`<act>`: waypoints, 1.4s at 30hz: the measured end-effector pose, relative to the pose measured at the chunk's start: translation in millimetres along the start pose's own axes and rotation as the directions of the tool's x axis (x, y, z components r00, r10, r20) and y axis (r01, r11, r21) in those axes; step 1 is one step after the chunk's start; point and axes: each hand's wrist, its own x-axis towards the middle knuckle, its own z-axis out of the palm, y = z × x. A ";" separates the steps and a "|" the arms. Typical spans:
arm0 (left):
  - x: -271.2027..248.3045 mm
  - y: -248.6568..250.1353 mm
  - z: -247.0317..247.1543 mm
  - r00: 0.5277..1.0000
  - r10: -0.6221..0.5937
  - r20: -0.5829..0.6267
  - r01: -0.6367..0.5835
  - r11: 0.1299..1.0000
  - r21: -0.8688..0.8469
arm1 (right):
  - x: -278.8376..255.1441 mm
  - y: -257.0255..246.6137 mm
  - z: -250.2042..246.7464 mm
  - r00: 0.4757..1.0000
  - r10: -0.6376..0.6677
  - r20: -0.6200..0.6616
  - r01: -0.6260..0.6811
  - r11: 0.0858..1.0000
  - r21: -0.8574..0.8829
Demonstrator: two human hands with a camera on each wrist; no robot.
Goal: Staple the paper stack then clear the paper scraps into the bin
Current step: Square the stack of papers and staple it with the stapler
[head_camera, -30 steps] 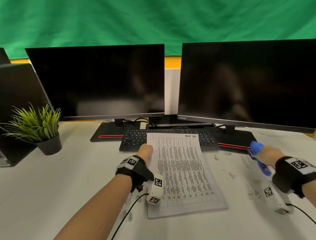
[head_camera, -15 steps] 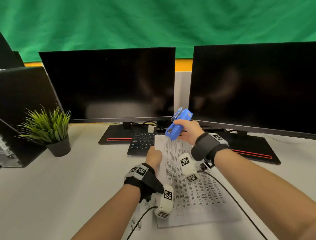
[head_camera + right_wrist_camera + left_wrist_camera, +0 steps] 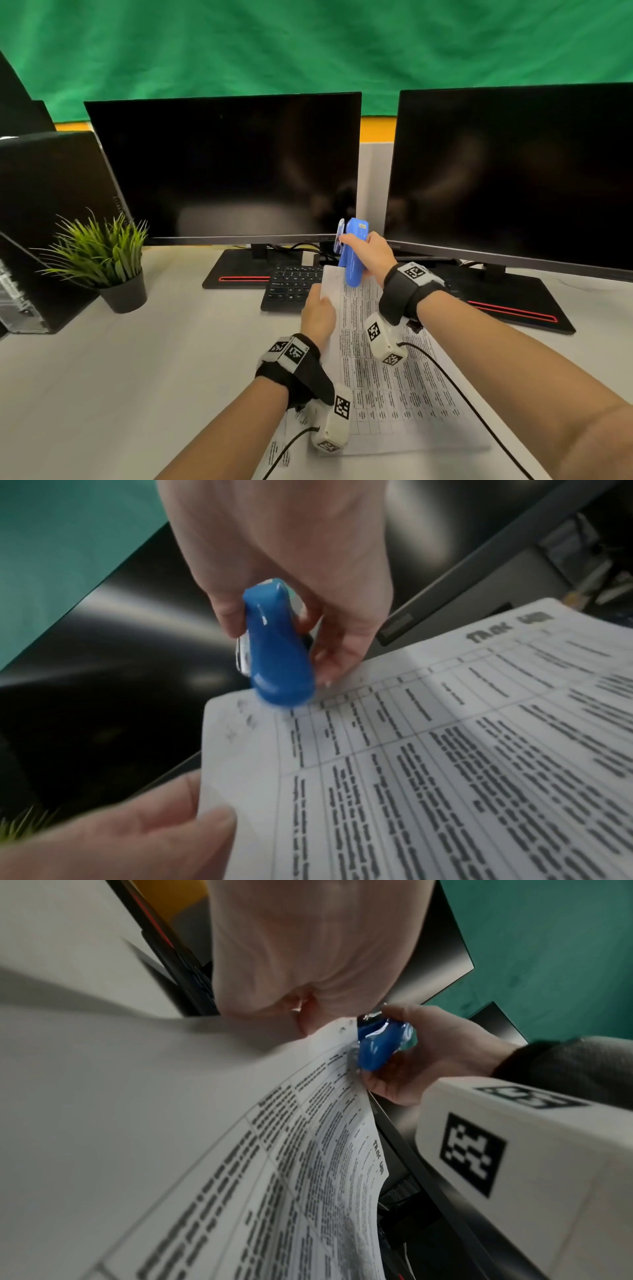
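Head | right hand grip clenches stapler, lowered onto paper stack | left hand pinches corner

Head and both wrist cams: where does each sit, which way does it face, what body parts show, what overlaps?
Head: on the head, facing forward-down at the desk; both forearms, left hand, right hand.
Left wrist: along the left hand, at the paper stack; both hands.
Right wrist: along the right hand, at the blue stapler; both hands.
Shared: stapler at the stack's top-left corner.
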 end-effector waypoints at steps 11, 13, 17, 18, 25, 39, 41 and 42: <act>0.4 0.3 1.5 0.997 0.066 -0.032 -0.062 0.993 0.099 | -2.0 -11.1 29.8 0.974 -0.225 -0.005 0.219 0.955 -0.200; 0.3 0.0 0.7 0.998 0.057 -0.028 -0.054 0.994 0.094 | -1.3 -12.2 34.8 0.970 -0.242 0.011 0.240 0.953 -0.185; 1.1 -1.3 0.2 0.998 0.060 -0.035 -0.057 0.995 0.086 | 0.4 -12.6 44.3 0.965 -0.260 0.013 0.260 0.957 -0.129; 0.7 -0.9 0.3 0.997 0.066 -0.038 -0.063 0.995 0.083 | 0.8 -12.2 45.5 0.964 -0.265 0.004 0.263 0.956 -0.129; -0.6 0.7 2.6 0.991 0.126 -0.049 -0.123 0.990 0.066 | 0.5 -14.8 47.1 0.948 -0.316 -0.045 0.311 0.946 -0.089; 5.7 17.9 -18.6 0.981 0.187 0.052 -0.184 0.981 -0.062 | -2.2 -19.6 46.6 0.914 -0.399 -0.065 0.391 0.914 -0.108; 6.2 19.0 -17.6 0.980 0.195 0.044 -0.194 0.981 -0.023 | -5.3 -22.0 45.6 0.916 -0.395 -0.077 0.387 0.917 -0.101; 6.7 19.3 -17.2 0.978 0.206 0.035 -0.206 0.978 -0.011 | -6.3 -23.0 45.3 0.915 -0.394 -0.088 0.386 0.917 -0.100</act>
